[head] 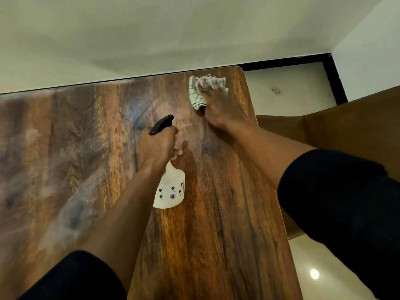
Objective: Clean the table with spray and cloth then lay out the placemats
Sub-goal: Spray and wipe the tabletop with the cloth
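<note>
A dark wooden table [227, 213] fills most of the view. My left hand [155, 146] grips the neck of a white spray bottle [170, 191] with small blue marks, its black nozzle [161, 124] pointing away over the tabletop. My right hand [218, 105] lies flat with spread fingers on a white cloth with dark stripes [195, 94], pressing it onto the table near the far right corner. No placemats are in view.
The table's far edge runs along a pale wall [151, 40]. Its right edge drops to a light tiled floor [287, 89] with a black skirting strip [333, 76]. A brown chair or bench [346, 118] stands close on the right.
</note>
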{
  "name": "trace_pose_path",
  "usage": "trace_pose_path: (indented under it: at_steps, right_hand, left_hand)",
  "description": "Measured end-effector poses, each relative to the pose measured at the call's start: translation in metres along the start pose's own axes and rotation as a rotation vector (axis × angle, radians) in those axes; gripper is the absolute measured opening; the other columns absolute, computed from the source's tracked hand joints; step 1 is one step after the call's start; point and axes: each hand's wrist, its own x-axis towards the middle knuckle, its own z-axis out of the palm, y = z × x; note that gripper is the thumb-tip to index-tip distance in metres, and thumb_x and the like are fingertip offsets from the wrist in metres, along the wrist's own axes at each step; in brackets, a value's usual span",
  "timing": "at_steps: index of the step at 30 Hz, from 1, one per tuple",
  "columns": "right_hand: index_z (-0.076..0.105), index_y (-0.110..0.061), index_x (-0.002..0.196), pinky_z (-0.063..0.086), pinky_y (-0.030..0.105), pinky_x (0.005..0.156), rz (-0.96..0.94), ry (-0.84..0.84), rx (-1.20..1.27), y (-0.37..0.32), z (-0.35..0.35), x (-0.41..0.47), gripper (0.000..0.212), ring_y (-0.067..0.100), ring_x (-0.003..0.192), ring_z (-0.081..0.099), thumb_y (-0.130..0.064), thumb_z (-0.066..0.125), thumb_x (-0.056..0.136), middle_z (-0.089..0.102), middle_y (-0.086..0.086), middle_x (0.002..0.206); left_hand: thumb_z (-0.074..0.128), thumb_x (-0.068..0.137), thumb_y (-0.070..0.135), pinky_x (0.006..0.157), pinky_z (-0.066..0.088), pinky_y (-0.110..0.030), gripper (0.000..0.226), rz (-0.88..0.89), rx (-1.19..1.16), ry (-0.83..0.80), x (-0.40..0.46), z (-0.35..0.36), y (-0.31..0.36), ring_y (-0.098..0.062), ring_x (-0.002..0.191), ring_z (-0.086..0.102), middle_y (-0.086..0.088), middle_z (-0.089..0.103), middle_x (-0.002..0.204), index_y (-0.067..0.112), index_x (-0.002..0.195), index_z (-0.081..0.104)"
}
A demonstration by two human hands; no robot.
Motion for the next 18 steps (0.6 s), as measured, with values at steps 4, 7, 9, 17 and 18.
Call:
trace_pose_path:
  at_steps: [4,7,9,17,18]
  right_hand:
    - [0.007,-0.026,0.164,0.000,0.049,0.126,0.130,0.065,-0.024,0.044,-0.002,-0.020,0.080,0.032,0.157,-0.005,-0.014,0.050,0.097,0.003,0.002,0.172]
    - [0.005,-0.024,0.164,0.000,0.047,0.127,0.200,0.077,-0.018,0.044,0.003,-0.033,0.079,0.033,0.157,-0.006,-0.015,0.048,0.099,0.004,0.006,0.172]
    - [0.002,-0.025,0.164,0.000,0.048,0.128,0.204,0.071,-0.005,0.030,0.008,-0.045,0.076,0.033,0.157,-0.007,-0.028,0.047,0.102,0.003,0.006,0.171]
    - [0.006,-0.028,0.164,-0.027,0.037,0.115,-0.094,0.032,-0.073,-0.062,0.064,-0.126,0.075,0.031,0.157,-0.001,-0.045,0.043,0.100,0.008,0.002,0.171]
    - [0.007,-0.031,0.163,-0.032,0.038,0.113,-0.142,0.033,-0.074,-0.070,0.074,-0.137,0.076,0.031,0.157,0.000,-0.039,0.048,0.100,0.009,0.001,0.171]
  left_hand:
    - [0.072,0.090,0.026,0.051,0.051,-0.026,0.038,-0.026,0.005,-0.020,-0.007,-0.003,-0.018,-0.029,0.064,0.080,-0.006,0.076,0.081,0.013,0.124,0.081]
    - [0.071,0.089,0.027,0.051,0.050,-0.026,0.039,-0.025,0.009,-0.026,-0.017,-0.007,-0.028,-0.030,0.064,0.081,-0.007,0.075,0.077,0.008,0.122,0.079]
    - [0.071,0.090,0.024,0.049,0.048,-0.025,0.036,-0.028,-0.010,-0.013,-0.023,-0.012,-0.033,-0.032,0.064,0.080,-0.009,0.074,0.074,0.008,0.120,0.080]
    - [0.070,0.094,0.017,0.056,0.057,-0.032,0.040,0.024,-0.053,0.036,-0.051,-0.032,-0.041,-0.028,0.063,0.065,-0.014,0.060,0.074,0.038,0.127,0.078]
    - [0.070,0.091,0.019,0.059,0.059,-0.035,0.037,0.025,-0.046,0.049,-0.054,-0.034,-0.041,-0.026,0.062,0.064,-0.014,0.062,0.075,0.035,0.124,0.079]
